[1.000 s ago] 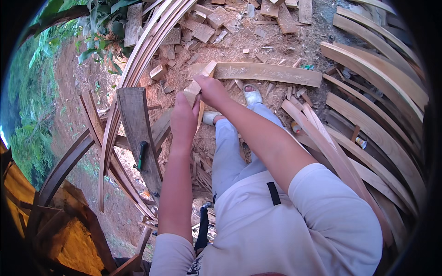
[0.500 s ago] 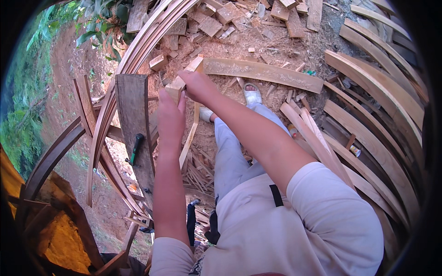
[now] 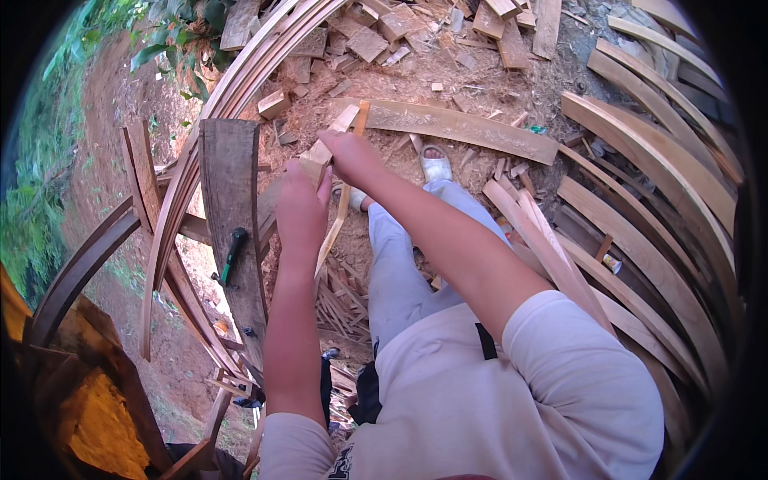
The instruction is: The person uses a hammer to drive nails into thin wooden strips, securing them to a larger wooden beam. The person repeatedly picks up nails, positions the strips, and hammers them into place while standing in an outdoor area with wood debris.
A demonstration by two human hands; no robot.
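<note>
My left hand (image 3: pixel 302 196) and my right hand (image 3: pixel 354 158) are closed around a short, pale piece of wood (image 3: pixel 315 159), held in front of me above the ground. The left hand grips its near end, with the thumb upright against it. The right hand wraps its middle, and the far end sticks out past the knuckles. Just beyond the right hand, an orange-brown wood edge (image 3: pixel 362 117) meets a broad curved board (image 3: pixel 456 128) on the ground. Below the hands a thin pale strip (image 3: pixel 334 232) slants down; its upper part is hidden behind them.
Left of my arm stands a dark upright plank (image 3: pixel 230 172) with a black-and-green tool (image 3: pixel 233 256) on it. Long curved strips (image 3: pixel 240 76) arch behind it. Curved boards (image 3: pixel 640 232) are stacked on the right. Offcuts (image 3: pixel 366 45) lie at the far side among sawdust.
Both hands have shifted slightly right and nearer with the wood, which has tilted so its far end shows more. The grips look the same.
</note>
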